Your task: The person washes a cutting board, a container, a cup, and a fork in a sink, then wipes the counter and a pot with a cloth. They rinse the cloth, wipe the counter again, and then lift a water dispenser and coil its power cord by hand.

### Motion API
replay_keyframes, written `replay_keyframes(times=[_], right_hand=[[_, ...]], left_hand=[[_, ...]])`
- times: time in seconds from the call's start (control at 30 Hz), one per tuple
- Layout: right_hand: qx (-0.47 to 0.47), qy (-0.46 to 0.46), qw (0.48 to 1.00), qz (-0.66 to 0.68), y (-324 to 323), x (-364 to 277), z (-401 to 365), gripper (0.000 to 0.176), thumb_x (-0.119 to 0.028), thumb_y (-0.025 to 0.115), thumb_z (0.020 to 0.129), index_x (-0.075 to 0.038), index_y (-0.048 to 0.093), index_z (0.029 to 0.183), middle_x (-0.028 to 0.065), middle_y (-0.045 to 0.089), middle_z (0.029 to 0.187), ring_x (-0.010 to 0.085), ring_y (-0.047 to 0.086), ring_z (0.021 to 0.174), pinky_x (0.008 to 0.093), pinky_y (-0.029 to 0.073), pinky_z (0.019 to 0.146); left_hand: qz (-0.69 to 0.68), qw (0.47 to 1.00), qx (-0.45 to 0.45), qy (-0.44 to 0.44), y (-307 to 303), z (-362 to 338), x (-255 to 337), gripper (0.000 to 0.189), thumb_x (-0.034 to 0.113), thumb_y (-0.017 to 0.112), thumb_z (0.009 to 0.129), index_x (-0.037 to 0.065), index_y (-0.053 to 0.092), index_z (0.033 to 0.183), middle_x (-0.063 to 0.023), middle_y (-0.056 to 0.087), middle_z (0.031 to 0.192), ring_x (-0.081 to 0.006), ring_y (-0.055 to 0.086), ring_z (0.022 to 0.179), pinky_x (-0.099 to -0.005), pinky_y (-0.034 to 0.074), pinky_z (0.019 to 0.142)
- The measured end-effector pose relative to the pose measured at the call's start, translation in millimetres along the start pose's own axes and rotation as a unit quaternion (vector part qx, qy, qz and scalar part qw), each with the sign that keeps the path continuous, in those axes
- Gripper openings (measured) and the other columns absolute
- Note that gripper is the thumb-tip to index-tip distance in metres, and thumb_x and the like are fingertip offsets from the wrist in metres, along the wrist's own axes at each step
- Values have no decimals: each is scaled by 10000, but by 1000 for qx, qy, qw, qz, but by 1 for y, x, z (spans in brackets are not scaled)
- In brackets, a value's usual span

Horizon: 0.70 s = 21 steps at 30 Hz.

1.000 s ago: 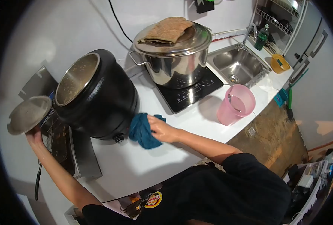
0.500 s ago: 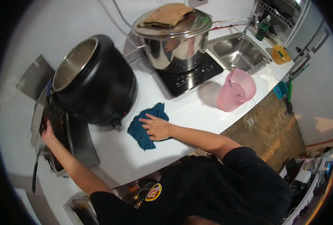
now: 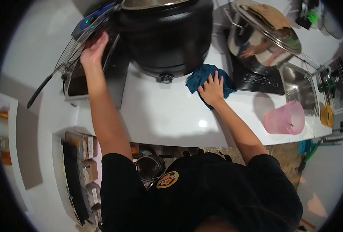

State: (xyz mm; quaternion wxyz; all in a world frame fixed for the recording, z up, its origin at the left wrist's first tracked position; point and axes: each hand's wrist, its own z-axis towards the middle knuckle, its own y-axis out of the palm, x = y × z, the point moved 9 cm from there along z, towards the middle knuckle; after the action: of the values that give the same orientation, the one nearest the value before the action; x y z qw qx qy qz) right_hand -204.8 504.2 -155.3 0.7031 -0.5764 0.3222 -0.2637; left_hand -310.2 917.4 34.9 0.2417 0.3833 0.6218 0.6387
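Note:
My right hand [image 3: 213, 89] lies on a crumpled dark teal cloth [image 3: 199, 79], fingers spread, pressing it against the white counter [image 3: 156, 112]. The cloth bunches beside the base of a big black soup kettle [image 3: 163, 38]. On the left, my left hand [image 3: 95, 51] is raised at the edge of a thin metal lid [image 3: 98, 20], its fingers partly hidden there. Under that hand is a metal fryer-like box [image 3: 115, 79]. A wire skimmer with a black handle [image 3: 40, 91] lies over the box's left side.
A steel pot [image 3: 256, 44] with folded cardboard [image 3: 270, 16] on its lid stands on a black induction cooker [image 3: 258, 82]. A pink jug [image 3: 281, 120] is near the counter's front right edge, before the sink [image 3: 299, 87]. Labelled containers [image 3: 87, 147] sit low on the left.
The view has turned left. My right hand has slid the cloth further back, into the space between the kettle and the induction cooker. My left hand stays at the lid.

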Motion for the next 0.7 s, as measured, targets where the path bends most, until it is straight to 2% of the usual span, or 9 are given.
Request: replay_keyframes(times=[0.07, 0.13, 0.2, 0.27, 0.4, 0.47, 0.53, 0.63, 0.7], right_hand=[[-61, -79, 995, -6, 6, -36, -20, 508, -436, 436, 845, -35, 632, 1088, 206, 370, 1376, 425, 148, 1346, 585, 91, 1066], [-178, -164, 970, -15, -4, -97, -45, 508, -445, 440, 847, -37, 640, 1076, 212, 378, 1366, 439, 137, 1343, 596, 91, 1060], [-148, -288, 946, 30, 10, -157, -57, 529, -477, 431, 848, -44, 652, 1056, 211, 371, 1372, 448, 131, 1341, 595, 98, 1058], [-122, -343, 931, 34, 20, -203, -34, 558, -505, 414, 849, -53, 639, 1088, 208, 351, 1387, 438, 127, 1344, 580, 116, 1060], [-81, -244, 965, 47, 47, -253, 58, 626, -524, 378, 864, -40, 537, 1228, 203, 312, 1412, 384, 195, 1334, 506, 174, 1070], [-83, -168, 970, 157, 74, -267, 102, 619, -503, 363, 876, -38, 505, 1259, 190, 318, 1411, 338, 256, 1315, 441, 220, 1064], [-32, -80, 994, 73, 69, -278, 117, 586, -468, 356, 882, -42, 506, 1255, 172, 343, 1393, 304, 289, 1304, 401, 260, 1044], [-63, -98, 988, 98, 65, -290, 118, 518, -429, 344, 890, -83, 551, 1214, 153, 380, 1358, 306, 282, 1306, 401, 276, 1030], [-2, -166, 984, 70, 69, -296, 106, 499, -413, 329, 898, -105, 562, 1214, 143, 358, 1392, 348, 241, 1323, 453, 229, 1045]], left_hand=[[-26, 996, -56, -58, 0, -18, -19, 508, 270, 279, 956, -31, 245, 1364, -225, 270, 1418, -366, 308, 1283, -530, 246, 1035], [64, 995, -18, -73, -17, -41, -38, 528, 287, 275, 967, -32, 207, 1383, -222, 307, 1403, -375, 351, 1254, -526, 298, 1005], [185, 980, 42, -51, -25, -80, -56, 494, 286, 293, 970, -13, 289, 1364, -196, 387, 1361, -332, 437, 1174, -467, 360, 972], [277, 958, 48, -57, -24, -124, -65, 469, 274, 318, 967, -10, 345, 1340, -172, 446, 1309, -278, 483, 1112, -408, 391, 946], [394, 916, 25, -75, -9, -226, -50, 435, 242, 381, 950, -6, 418, 1305, -117, 536, 1204, -183, 528, 1046, -316, 417, 916], [460, 886, 48, -45, -8, -286, -30, 440, 225, 420, 932, -26, 426, 1293, -96, 577, 1118, -170, 552, 1001, -301, 437, 889], [466, 874, 137, 9, -15, -349, -16, 440, 225, 437, 924, -57, 442, 1261, -105, 599, 1061, -172, 571, 961, -295, 456, 864], [512, 830, 220, 30, -41, -430, 0, 442, 213, 449, 915, -97, 445, 1230, -135, 604, 1022, -181, 588, 931, -295, 460, 849], [532, 798, 282, 31, -55, -475, -2, 437, 202, 459, 907, -111, 453, 1212, -146, 605, 1010, -188, 592, 926, -298, 456, 850]])
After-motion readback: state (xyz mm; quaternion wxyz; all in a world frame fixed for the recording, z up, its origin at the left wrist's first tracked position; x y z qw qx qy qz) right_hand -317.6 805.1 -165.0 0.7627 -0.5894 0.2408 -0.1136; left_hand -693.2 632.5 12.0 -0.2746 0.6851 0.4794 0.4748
